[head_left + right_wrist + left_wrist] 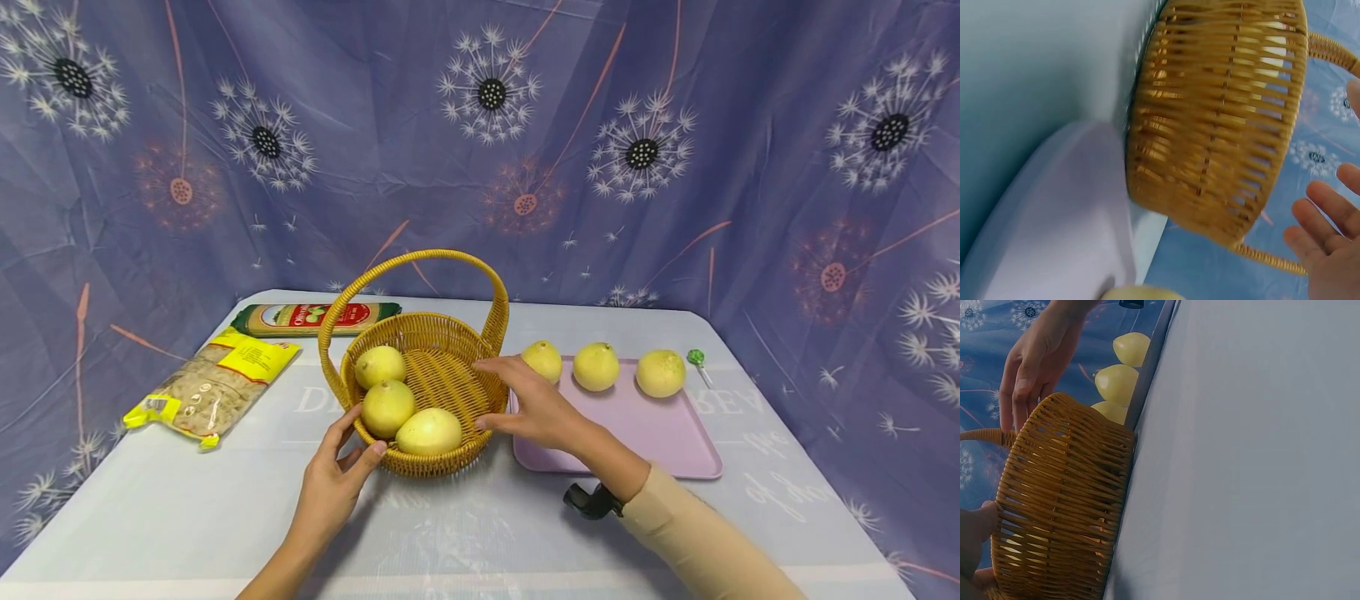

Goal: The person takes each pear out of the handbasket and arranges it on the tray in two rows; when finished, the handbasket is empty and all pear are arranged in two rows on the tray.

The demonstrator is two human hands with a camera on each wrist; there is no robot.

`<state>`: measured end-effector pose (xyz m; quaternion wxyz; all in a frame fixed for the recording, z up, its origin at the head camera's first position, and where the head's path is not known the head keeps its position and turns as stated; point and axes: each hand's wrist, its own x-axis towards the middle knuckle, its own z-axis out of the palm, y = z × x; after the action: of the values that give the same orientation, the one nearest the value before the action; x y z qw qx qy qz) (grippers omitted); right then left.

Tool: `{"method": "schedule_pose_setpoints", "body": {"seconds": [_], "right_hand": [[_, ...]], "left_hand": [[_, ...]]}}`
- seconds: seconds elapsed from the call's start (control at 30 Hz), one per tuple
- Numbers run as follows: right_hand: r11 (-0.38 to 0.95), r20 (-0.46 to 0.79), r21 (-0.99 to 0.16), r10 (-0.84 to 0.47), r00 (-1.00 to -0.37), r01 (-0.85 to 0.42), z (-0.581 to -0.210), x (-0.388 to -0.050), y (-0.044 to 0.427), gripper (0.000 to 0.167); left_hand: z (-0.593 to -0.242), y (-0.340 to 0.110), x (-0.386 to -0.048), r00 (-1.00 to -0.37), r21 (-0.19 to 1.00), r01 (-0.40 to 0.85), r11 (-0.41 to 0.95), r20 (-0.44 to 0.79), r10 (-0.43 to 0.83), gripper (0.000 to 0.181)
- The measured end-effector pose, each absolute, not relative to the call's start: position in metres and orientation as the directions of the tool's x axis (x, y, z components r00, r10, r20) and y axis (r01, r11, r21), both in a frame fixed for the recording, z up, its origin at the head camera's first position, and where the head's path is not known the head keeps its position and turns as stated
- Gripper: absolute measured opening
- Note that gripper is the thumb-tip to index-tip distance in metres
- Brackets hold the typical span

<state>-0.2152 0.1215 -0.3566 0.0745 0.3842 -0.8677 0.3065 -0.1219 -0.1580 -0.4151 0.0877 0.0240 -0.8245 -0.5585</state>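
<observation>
A yellow wicker basket (435, 462) with a tall arched handle stands on the table. Three pale yellow fruits, pomelo-like, lie inside it: an upper one (380, 367), a middle one (388, 408) and a front one (429, 432). My left hand (337, 475) holds the basket's front left rim, its thumb (988, 519) showing at the rim in the left wrist view. Over the right rim reaches my right hand (536, 406), fingers apart and nothing held. In the right wrist view those fingers (1329, 215) are extended beside the basket (1216, 119).
Right of the basket lies a pink tray (615, 454); three more fruits sit along its far side, one of them the rightmost fruit (661, 373). A green lollipop (697, 360) lies beyond. At left are a yellow-clear food bag (217, 383) and a long green-red packet (315, 319).
</observation>
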Motion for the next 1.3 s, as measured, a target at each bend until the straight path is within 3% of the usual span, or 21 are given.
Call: {"method": "schedule_pose_setpoints", "body": {"seconds": [0.27, 0.8, 1.3], "right_hand": [[0.504, 0.300, -0.471, -0.681, -0.668, -0.724, -0.357, -0.214, 0.101, 0.071], [0.550, 0.132, -0.482, -0.724, -0.677, -0.682, -0.358, -0.220, 0.072, 0.065], [0.520, 0.057, -0.454, -0.794, -0.606, -0.724, -0.364, -0.230, 0.059, 0.056]], "left_hand": [[-0.415, -0.158, -0.122, -0.984, 0.928, 0.062, 0.368, 0.119, -0.134, 0.065], [-0.415, -0.158, -0.122, -0.984, 0.930, 0.074, 0.360, 0.127, -0.127, 0.065], [-0.416, -0.159, -0.123, -0.982, 0.924, 0.079, 0.375, 0.137, -0.129, 0.064]]}}
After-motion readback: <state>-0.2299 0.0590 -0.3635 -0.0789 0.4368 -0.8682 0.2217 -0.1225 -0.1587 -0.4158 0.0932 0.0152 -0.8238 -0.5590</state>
